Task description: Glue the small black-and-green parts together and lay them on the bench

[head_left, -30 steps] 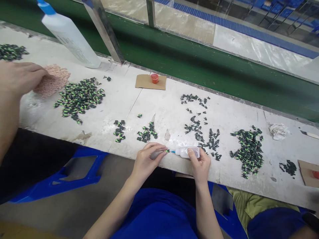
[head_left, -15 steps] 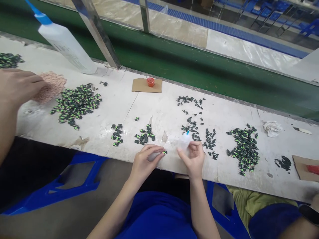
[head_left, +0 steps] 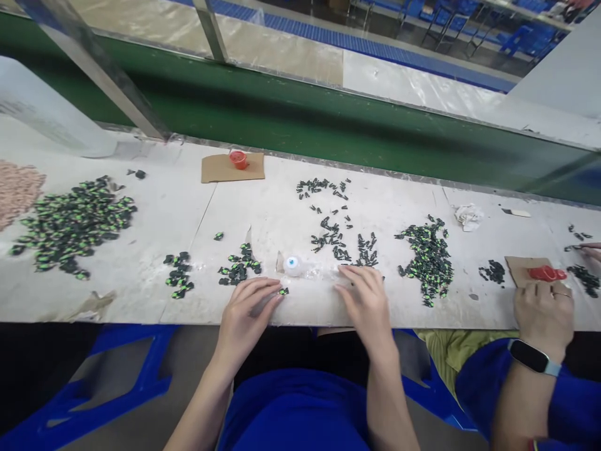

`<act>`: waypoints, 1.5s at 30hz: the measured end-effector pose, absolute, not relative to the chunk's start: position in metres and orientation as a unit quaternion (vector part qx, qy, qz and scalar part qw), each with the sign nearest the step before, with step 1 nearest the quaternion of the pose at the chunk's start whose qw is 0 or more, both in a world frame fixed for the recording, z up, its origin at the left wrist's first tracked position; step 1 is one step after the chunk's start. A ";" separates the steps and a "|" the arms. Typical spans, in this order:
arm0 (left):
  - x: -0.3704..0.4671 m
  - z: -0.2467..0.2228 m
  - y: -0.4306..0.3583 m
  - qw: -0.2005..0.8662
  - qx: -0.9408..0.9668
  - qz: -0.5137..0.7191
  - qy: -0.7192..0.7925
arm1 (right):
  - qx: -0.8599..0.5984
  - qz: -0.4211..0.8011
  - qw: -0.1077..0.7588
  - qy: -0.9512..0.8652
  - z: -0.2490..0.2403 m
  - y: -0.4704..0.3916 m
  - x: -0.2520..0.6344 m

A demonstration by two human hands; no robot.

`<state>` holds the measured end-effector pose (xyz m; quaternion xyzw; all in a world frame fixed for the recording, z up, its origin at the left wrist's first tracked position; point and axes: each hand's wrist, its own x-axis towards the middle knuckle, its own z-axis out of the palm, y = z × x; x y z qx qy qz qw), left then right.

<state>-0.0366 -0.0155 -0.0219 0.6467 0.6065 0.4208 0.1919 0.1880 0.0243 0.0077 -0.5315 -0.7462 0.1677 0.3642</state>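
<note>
My left hand (head_left: 251, 313) pinches a small black-and-green piece (head_left: 283, 291) between thumb and fingertips near the table's front edge. To its right, my right hand (head_left: 364, 300) is empty, with thumb and fingers apart just over the tabletop. Between and beyond the hands is a small whitish squeeze bottle (head_left: 293, 267) with a blue tip, and neither hand touches it. A small group of black-and-green pieces (head_left: 239, 266) lies beyond my left hand. Loose small black parts (head_left: 367, 249) lie just past my right fingers, some hidden behind them.
A red cup (head_left: 238, 160) sits on cardboard (head_left: 213, 169) at the back. Piles of black-and-green pieces lie left (head_left: 77, 222) and right (head_left: 427, 260). A large white bottle (head_left: 51, 119) stands far left. At right, a co-worker's hand (head_left: 544, 316) rests by a red object (head_left: 547, 273).
My right hand has let go of the small bottle, which now sits on the table, and its fingers have spread. The view has shifted right; the neighbour's hand at left is out of sight.
</note>
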 end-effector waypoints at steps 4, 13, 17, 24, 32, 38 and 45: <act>-0.035 -0.025 -0.015 0.179 0.645 0.424 0.610 | -0.553 0.099 0.299 -0.771 0.007 0.028 0.232; -0.030 -0.018 -0.016 0.266 0.612 0.452 0.592 | -0.557 0.150 0.372 -0.728 0.000 0.035 0.222; -0.013 -0.007 -0.019 0.345 0.573 0.457 0.587 | -0.567 0.203 0.419 -0.680 0.013 0.020 0.208; 0.006 0.000 -0.016 0.393 0.564 0.454 0.566 | -0.546 0.406 0.425 -0.597 0.014 -0.004 0.169; 0.010 0.003 -0.016 0.392 0.574 0.456 0.556 | -0.554 0.456 0.410 -0.563 0.012 -0.007 0.165; 0.016 0.004 -0.019 0.416 0.548 0.458 0.563 | -0.542 0.454 0.407 -0.578 0.006 -0.009 0.164; 0.023 0.013 -0.018 0.448 0.502 0.476 0.565 | -0.483 0.280 0.479 -0.677 0.003 -0.009 0.163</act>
